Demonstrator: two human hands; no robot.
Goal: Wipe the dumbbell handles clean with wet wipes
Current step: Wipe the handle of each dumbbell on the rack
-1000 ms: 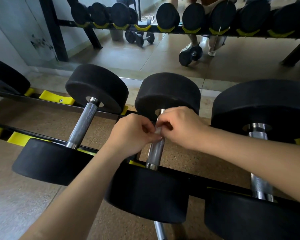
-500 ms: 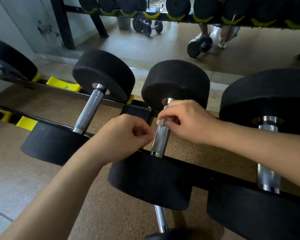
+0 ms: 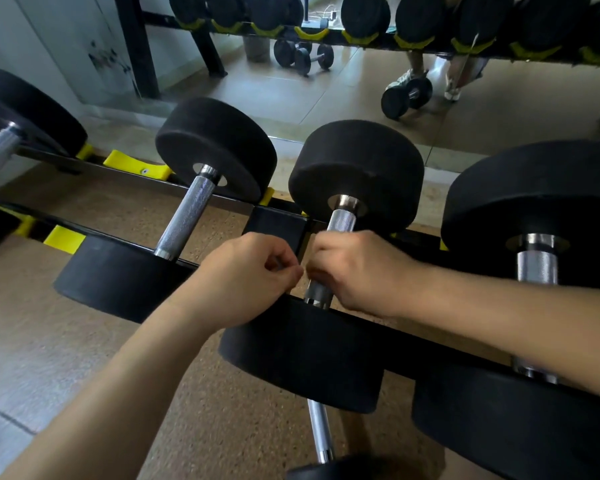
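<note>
The middle dumbbell's knurled steel handle (image 3: 341, 220) lies on the black rack between its two black rubber heads. My right hand (image 3: 359, 271) grips the lower half of this handle, fingers curled round it, close to the near head (image 3: 302, 355). No wet wipe shows; whatever is under the palm is hidden. My left hand (image 3: 253, 271) hovers just left of the handle with its fingers curled and thumb against fingertips, almost touching my right hand. Nothing is plainly visible in it.
A second dumbbell (image 3: 187, 216) lies on the rack to the left and a bigger one (image 3: 537, 261) to the right. Yellow cradles (image 3: 136, 166) line the black rails. A lower-tier handle (image 3: 321, 434) pokes out below. A floor mirror stands behind the rack.
My right hand slid down the handle from the far head toward the near head. The small white wipe seen at its fingertips is now covered. My left hand stayed curled beside it.
</note>
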